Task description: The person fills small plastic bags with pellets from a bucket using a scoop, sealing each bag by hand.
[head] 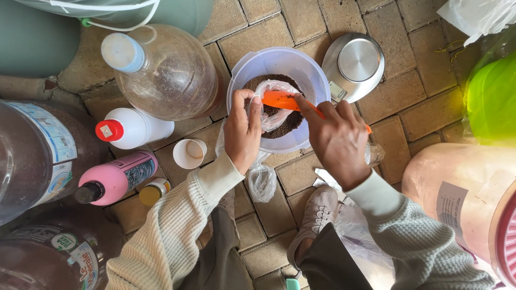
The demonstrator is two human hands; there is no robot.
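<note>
A person's left hand point(243, 131) held open the mouth of a thin clear plastic bag point(271, 107), fingers clamped on its rim, over a translucent white bowl point(317, 80) of dark brown granules on the brick floor point(414, 107). The right hand point(336, 139), fingers closed around an orange scoop point(282, 100), tipped it into the bag. A steel kitchen scale point(355, 64) sat at the bowl's two o'clock.
</note>
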